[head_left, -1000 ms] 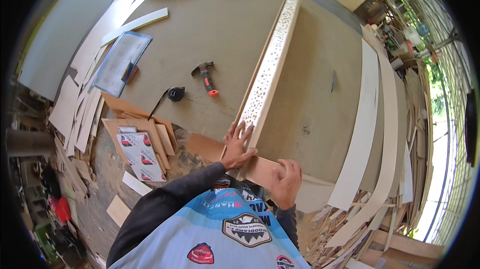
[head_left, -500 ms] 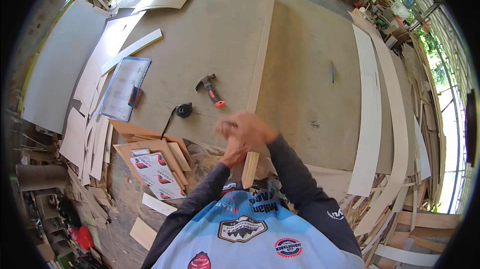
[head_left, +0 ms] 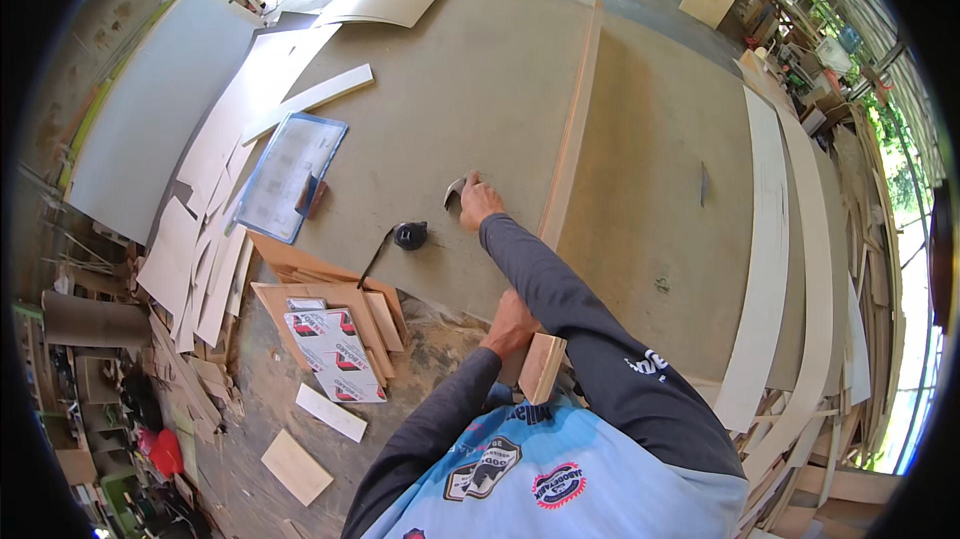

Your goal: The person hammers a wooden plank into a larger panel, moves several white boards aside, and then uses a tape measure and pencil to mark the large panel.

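Long wooden strip (head_left: pixel 570 139) stands on edge on workbench (head_left: pixel 650 199), landmark for all positions. Left hand (head_left: pixel 512 324) grips near end of strip, fingers closed around it. Right hand (head_left: pixel 478 204) reaches just left of strip, fingers closing on hammer (head_left: pixel 455 191); tape measure (head_left: pixel 408 235) lies nearby. Progress judged early: strip positioned, tool only being taken up, no fastening visible. Versus half second ago: both hands no longer together at strip end; right arm extended to hammer.
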Demonstrator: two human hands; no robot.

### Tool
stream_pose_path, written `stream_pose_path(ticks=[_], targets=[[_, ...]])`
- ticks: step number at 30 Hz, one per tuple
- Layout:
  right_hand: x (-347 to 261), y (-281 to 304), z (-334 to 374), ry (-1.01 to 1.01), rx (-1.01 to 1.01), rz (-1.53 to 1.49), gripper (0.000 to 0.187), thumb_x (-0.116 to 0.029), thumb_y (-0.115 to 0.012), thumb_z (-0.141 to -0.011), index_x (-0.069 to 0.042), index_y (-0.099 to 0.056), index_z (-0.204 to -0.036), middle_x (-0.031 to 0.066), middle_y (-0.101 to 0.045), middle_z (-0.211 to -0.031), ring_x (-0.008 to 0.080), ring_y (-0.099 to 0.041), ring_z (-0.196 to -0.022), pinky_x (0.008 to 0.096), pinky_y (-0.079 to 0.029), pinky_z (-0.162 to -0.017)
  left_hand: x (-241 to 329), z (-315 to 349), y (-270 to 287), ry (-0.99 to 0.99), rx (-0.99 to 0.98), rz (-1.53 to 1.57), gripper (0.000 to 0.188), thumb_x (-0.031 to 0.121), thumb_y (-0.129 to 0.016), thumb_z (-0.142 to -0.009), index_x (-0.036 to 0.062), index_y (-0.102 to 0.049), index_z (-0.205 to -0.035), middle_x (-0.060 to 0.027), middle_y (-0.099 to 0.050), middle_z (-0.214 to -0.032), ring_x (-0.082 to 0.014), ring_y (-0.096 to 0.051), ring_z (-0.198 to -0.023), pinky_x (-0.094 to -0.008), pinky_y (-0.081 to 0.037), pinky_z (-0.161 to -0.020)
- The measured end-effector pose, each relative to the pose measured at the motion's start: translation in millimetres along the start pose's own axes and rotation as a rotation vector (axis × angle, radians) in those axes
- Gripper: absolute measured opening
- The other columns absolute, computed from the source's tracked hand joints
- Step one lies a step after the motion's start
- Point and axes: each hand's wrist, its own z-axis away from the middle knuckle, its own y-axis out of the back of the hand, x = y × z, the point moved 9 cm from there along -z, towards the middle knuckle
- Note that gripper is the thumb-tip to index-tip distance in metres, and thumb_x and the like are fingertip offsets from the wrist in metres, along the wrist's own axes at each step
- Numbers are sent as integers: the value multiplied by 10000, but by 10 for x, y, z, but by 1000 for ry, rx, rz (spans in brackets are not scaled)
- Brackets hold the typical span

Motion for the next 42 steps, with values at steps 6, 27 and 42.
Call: stream_pose_path(ticks=[6,27,42], targets=[[281,524,530,18,92,-435,371,-201,-582,-835,94,-561,-1060,282,-650,-970,376,-661,-924,469,-520,-808,108,-41,69,-1,59,-44,525,121,-637,-811,-56,-444,-1267,-291,-603,-1087,-389,-595,-1025,-396,-453,-894],[1369,-242,3241,-761,406,-1829,348,-331,-469,-976,-7,-557,-888,106,-585,-701,187,-538,-428,333,-461,-382,-21,-166,74,82,-31,-78,760,88,-646,-705,-16,-335,-1391,-270,-557,-1196,-376,-556,-1093,-399,-427,-958],[1338,-404,2517,-776,474,-1841,340,-310,-453,-956,-33,-563,-792,76,-555,-649,172,-532,-489,316,-463,-429,-41,-80,178,142,-98,163,848,44,-676,-674,7,-294,-1430,-213,-531,-1275,-277,-517,-1178,-347,-387,-1023]])
